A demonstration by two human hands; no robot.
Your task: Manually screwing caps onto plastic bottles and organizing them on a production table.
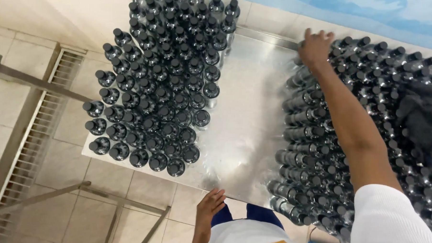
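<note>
The person is standing at a polished metal table (246, 111) and reaching the right hand (315, 47) to the far edge of the right-hand batch of bottles (321, 132), which is sitting on the right half of the table. The fingers are spreading over the black caps at the far-left corner of that batch; whether they are closing on 1 bottle or only resting on the caps cannot be told from this view. The left hand (210, 207) is hanging low by the near table edge, open and holding nothing. A 2nd batch of upright bottles (162, 85) is standing on the left half, well apart from the 1st, with bare metal between them.

Judgement: the bottles are looking clear, rigid and smooth, so likely slippery on the body and, if filled, moderately heavy. Packed tightly, they are prone to toppling neighbours. The ridged cap or the neck just under it is offering the surest hold
</note>
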